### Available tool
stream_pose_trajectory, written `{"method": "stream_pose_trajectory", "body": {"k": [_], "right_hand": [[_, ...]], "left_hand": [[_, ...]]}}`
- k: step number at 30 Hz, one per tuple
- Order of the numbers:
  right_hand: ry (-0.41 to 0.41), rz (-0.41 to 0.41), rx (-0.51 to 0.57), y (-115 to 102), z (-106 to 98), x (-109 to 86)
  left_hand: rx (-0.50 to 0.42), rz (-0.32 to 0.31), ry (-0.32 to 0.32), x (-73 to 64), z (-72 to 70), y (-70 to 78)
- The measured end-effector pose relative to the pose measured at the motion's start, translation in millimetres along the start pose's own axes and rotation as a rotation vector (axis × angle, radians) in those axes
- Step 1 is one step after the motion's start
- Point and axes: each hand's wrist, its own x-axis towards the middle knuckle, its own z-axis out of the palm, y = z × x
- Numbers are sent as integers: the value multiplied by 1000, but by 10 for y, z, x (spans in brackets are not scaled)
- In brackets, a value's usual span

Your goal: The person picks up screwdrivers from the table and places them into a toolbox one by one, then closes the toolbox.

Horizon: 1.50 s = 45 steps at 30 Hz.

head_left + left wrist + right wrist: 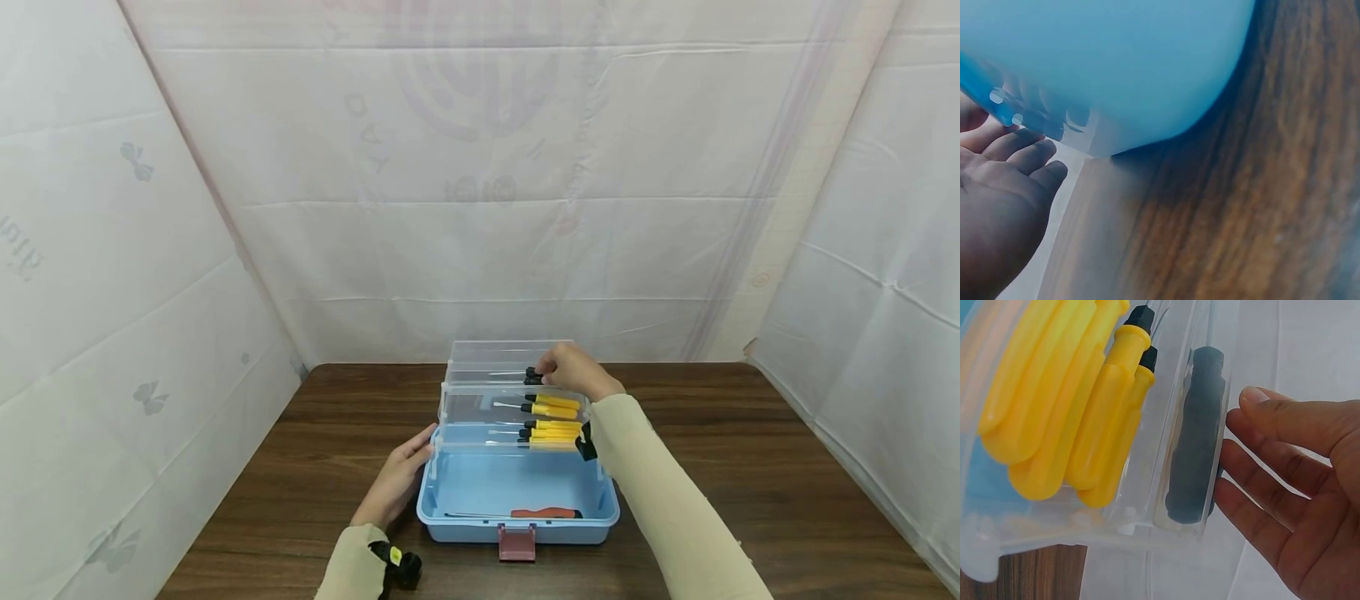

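Observation:
A light blue toolbox [517, 483] stands unlatched, with clear stepped trays [480, 400] raised at its back. My left hand [397, 479] touches the left side near the back corner; in the left wrist view its fingers [1022, 150] lie by the blue rim. At the top tray is my right hand [577, 371], beside the black-handled screwdrivers [532, 377]. In the right wrist view its fingertips [1230, 453] meet the tray's outer wall, next to a black screwdriver handle [1197, 437], and nothing shows between thumb and fingers. Several yellow-handled screwdrivers [551, 411] lie in the lower trays.
An orange-handled screwdriver [547, 513] lies along the front of the toolbox's base. A reddish latch [517, 543] hangs from its front. The toolbox is on a dark wooden table [360, 400], with pale sheeting [480, 250] behind and at both sides.

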Motion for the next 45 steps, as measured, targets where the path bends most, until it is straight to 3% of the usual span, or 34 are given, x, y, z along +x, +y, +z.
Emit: {"method": "stream_pose_trajectory", "body": {"k": [14, 23, 29, 35, 41, 45], "right_hand": [[22, -27, 16, 74, -45, -58], [104, -120, 48, 240, -51, -147], [179, -125, 154, 384, -44, -229], [186, -89, 266, 547, -20, -293], [95, 24, 330, 716, 6, -353], [52, 58, 380, 829, 50, -373]], "left_hand": [[13, 15, 12, 93, -52, 111], [-5, 33, 8, 156, -145, 233], [-19, 27, 13, 220, -181, 284], [-21, 38, -22, 270, -248, 275], [-16, 44, -43, 328, -275, 243], [-4, 35, -39, 371, -269, 220]]}}
